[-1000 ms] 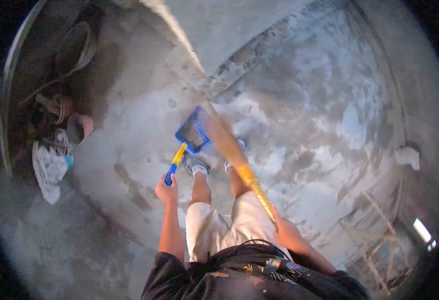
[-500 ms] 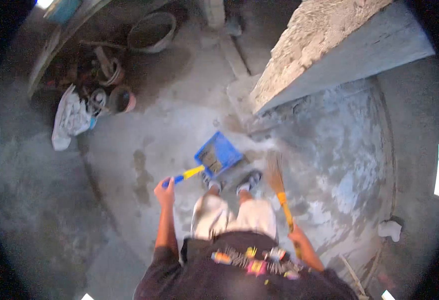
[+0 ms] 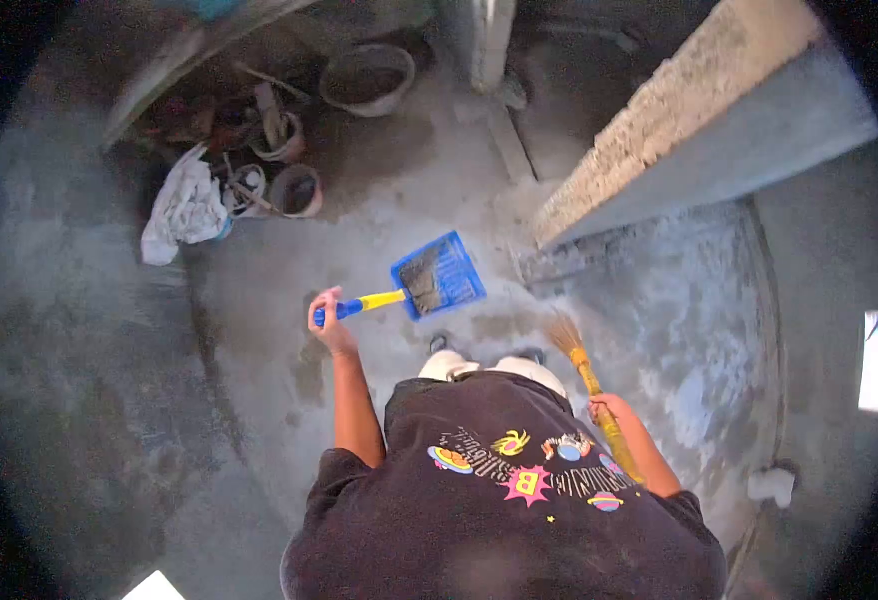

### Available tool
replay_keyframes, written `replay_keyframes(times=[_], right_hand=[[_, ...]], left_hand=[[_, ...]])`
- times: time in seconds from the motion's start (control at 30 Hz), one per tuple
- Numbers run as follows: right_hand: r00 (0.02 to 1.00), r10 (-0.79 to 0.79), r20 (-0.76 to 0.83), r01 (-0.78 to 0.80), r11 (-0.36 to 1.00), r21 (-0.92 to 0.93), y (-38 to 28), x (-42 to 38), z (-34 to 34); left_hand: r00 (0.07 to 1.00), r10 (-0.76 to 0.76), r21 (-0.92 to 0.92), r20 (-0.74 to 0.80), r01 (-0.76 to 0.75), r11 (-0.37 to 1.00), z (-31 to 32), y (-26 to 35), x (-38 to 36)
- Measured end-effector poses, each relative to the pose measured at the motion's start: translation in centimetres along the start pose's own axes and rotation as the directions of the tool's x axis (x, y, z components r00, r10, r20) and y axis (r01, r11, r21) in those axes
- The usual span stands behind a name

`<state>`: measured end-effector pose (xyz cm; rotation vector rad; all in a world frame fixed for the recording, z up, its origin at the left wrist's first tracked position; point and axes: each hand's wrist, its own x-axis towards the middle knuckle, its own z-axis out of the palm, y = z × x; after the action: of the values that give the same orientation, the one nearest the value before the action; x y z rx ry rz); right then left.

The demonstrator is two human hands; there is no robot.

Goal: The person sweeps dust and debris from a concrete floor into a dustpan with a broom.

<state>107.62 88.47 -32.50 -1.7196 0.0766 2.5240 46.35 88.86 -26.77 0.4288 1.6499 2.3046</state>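
Note:
My left hand [image 3: 329, 318] is wrapped round the blue end of a dustpan's handle. The blue dustpan [image 3: 457, 277] has a yellow neck, and grey-brown dirt [image 3: 420, 282] lies in its pan on the handle side. My right hand [image 3: 611, 408] grips the yellow handle of a broom [image 3: 581, 365]. Its straw bristles [image 3: 564, 332] point away from me, over the floor to the right of the dustpan. My feet, partly hidden by the light trousers, stand between the two tools.
Buckets [image 3: 297, 190] and a white sack [image 3: 187, 205] stand at the back left, with a large round tub [image 3: 367, 80] behind them. A rough-edged wall [image 3: 679, 110] juts in at the upper right. Pale dusty patches mark the concrete floor [image 3: 704, 300].
The dustpan has swung farther forward and its handle lies more level. The broom has come up and leans more to the left. My body has bent forward, covering more of my legs.

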Motion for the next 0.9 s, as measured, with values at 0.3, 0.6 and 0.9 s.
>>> replay_keyframes(times=[0.3,0.6,0.9], right_hand=[[0.996,-0.085,0.036,0.084,0.996,0.014,-1.5,-5.7,7.9],[0.992,-0.107,0.074,0.126,0.930,-0.346,-11.0,-5.9,21.6],[0.904,-0.418,-0.089,-0.056,0.089,-0.994,-38.8,1.7,25.5]], left_hand=[[0.942,0.042,0.008,-0.333,-0.042,0.999,-4.1,7.0,0.0],[0.831,-0.209,-0.043,-0.515,0.219,0.975,-4.7,2.2,12.3],[0.762,-0.091,0.338,-0.641,0.386,0.858,11.6,-9.3,20.8]])
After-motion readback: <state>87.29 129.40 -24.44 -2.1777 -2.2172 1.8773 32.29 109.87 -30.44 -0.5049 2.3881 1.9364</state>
